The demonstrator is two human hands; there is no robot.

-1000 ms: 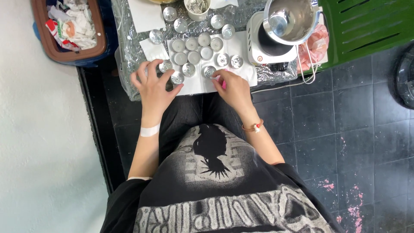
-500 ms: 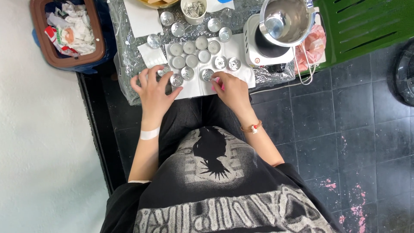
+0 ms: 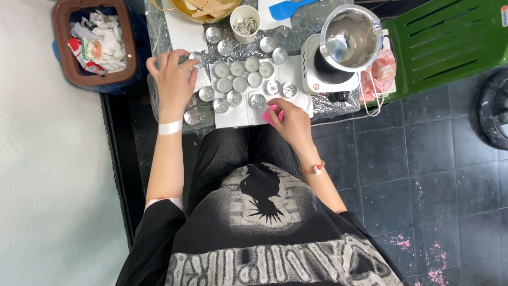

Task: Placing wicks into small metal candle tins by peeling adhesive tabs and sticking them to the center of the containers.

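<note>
Two bare hands work over a small foil-covered tabletop (image 3: pixel 296 21) seen from above. At the left edge, the left hand (image 3: pixel 174 82) lies palm down with its fingers curled around a small silver tealight cup (image 3: pixel 197 58), pinching it at the fingertips. By the near edge, the right hand (image 3: pixel 291 122) is closed on a small pink thing (image 3: pixel 273 112), too hidden to identify, with its fingertips just beside another silver cup (image 3: pixel 258 100).

That cup sits on a white paper sheet (image 3: pixel 299 100) spread across the middle of the tabletop, among rows of similar cups; several hold pale wax (image 3: pixel 238 69), others look empty and shiny. More loose cups rest on the foil near the left edge.

Toward the right edge stands a white hotplate (image 3: pixel 317 79) carrying a steel pot (image 3: pixel 352 37). At the far edge sit a white paper cup (image 3: pixel 245 24) and a blue spatula (image 3: pixel 288 8). A brown bin (image 3: pixel 95 79) of scraps stands on the floor beyond the left edge.
</note>
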